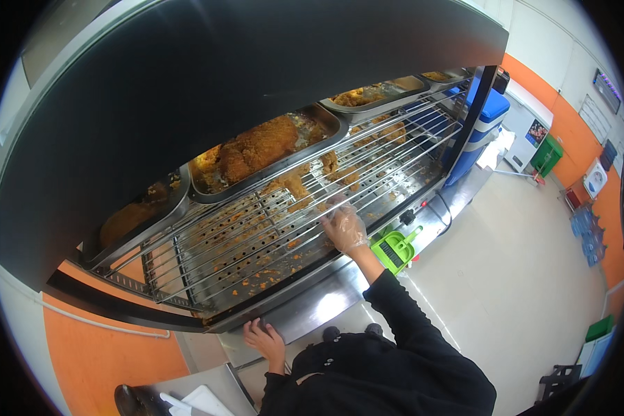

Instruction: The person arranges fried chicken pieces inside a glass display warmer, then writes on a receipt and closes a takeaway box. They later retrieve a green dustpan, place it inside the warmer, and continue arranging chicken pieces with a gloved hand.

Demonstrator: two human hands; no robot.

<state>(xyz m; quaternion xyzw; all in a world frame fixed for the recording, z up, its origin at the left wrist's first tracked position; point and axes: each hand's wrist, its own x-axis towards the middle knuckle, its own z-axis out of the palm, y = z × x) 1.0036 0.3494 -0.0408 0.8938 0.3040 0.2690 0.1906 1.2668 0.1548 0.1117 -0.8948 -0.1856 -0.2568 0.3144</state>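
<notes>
My right hand (346, 229), in a clear plastic glove, reaches into a food warming cabinet at the front edge of its wire rack (239, 229). Its fingertips are partly hidden by the wires, so I cannot tell whether they hold anything. Near them, pieces of fried chicken (294, 187) lie below the rack on a perforated metal tray (223, 265) strewn with crumbs. On the rack, a steel pan (338, 127) holds large breaded fried pieces (260, 145). My bare left hand (266, 344) rests with fingers apart at the edge of the steel counter (312, 307).
The cabinet's dark upper panel (187, 88) overhangs the pans. A green dustpan with a brush (395, 252) sits by the cabinet's front edge, near a control knob (407, 217). Blue-lidded cooler boxes (491, 106) stand beyond the right post. White boards (203, 400) lie lower left.
</notes>
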